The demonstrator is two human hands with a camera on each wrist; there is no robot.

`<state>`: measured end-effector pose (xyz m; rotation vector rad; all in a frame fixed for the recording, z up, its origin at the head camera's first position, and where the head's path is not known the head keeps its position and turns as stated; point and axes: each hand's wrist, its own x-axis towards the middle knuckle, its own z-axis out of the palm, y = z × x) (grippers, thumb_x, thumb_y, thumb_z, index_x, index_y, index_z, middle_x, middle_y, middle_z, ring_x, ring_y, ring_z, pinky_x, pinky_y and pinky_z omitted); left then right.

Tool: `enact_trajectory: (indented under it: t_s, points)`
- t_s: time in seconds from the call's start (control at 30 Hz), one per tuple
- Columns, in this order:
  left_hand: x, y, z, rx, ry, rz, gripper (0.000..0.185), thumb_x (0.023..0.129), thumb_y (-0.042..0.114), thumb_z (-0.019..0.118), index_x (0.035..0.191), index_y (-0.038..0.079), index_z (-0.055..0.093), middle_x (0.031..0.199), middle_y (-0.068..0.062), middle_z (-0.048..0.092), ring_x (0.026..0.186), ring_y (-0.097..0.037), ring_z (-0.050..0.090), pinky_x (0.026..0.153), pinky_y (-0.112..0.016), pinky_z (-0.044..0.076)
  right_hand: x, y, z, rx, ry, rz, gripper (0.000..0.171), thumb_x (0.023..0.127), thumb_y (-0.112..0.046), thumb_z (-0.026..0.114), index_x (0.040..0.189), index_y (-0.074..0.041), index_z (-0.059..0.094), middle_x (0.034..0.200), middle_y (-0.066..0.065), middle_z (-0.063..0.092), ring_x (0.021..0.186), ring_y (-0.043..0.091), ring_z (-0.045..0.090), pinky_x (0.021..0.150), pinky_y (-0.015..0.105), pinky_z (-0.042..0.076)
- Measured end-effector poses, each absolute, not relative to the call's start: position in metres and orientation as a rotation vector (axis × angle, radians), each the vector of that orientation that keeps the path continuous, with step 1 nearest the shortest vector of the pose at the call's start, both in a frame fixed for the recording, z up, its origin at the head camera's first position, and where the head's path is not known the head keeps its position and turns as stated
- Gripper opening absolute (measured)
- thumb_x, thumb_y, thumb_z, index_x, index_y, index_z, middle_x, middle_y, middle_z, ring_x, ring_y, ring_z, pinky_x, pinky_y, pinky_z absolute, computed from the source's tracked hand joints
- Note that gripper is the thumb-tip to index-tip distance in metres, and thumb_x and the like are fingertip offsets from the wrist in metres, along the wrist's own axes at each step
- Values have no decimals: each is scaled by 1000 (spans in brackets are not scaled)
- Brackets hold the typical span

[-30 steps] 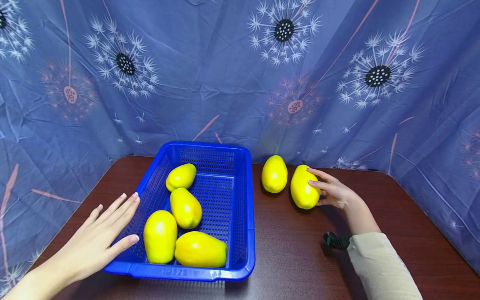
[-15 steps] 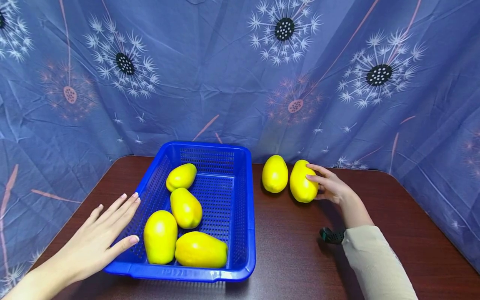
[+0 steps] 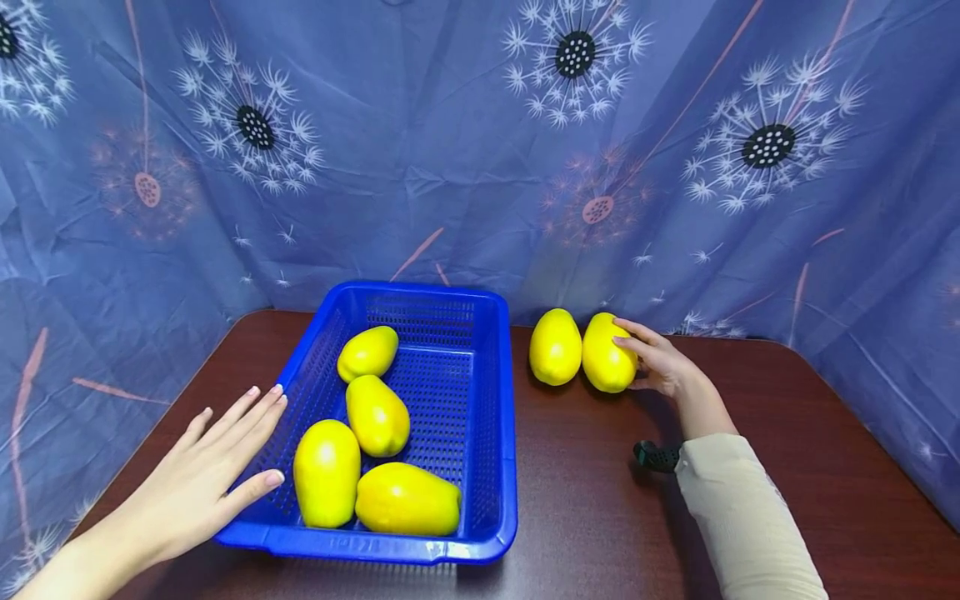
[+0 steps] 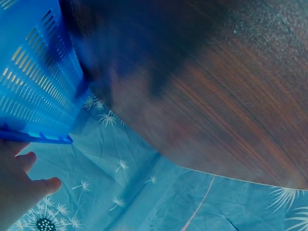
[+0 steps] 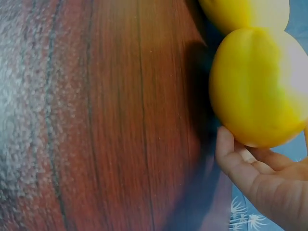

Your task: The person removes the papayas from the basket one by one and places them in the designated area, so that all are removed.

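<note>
The right hand (image 3: pixel 663 367) cups its curled fingers around the yellow fruit (image 3: pixel 607 352), seating it against a second fruit (image 3: pixel 555 347) just beyond the fingertips, while the left hand (image 3: pixel 206 475) rests flat, fingers straight, against the blue basket (image 3: pixel 501 467) wall, apparently bracing it.

Looks like a staged recording setup, not a lived-in room. A dark wood-grain table (image 3: pixel 600 517) is closed in at the back & both sides by a creased blue cloth backdrop (image 3: pixel 450 150) printed w/ dandelion heads, so no walls or furniture can be seen. Only props are laid out: 1 blue perforated plastic basket (image 3: pixel 504 467) and 6 glossy yellow fruits (image 3: pixel 555 347), apparently fake; 4 are in the basket, 2 on the table.
</note>
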<state>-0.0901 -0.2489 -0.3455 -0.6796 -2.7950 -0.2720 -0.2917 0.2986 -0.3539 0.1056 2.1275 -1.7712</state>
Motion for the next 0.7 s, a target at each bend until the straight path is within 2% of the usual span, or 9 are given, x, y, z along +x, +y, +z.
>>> enact_trajectory:
  t_s: [0.4, 0.7]
  points:
    - [-92, -248, -347, -687, -2780, -275, 73, 90, 37, 56, 150, 14, 21, 153, -4, 22, 142, -16, 1, 110, -44, -12, -299, 302, -354, 91, 2105, -1768, 68, 96, -34, 52, 151, -25, 14, 154, 17, 2, 124, 38, 31, 87, 51, 40]
    - [-90, -249, -346, -679, -2787, -266, 73, 90, 38, 56, 150, 14, 20, 154, -4, 21, 142, -16, 0, 109, -46, -12, -303, 297, -352, 60, 2127, -1737, 66, 96, -34, 50, 151, -24, 14, 155, 15, -1, 130, 44, 23, 92, 57, 36]
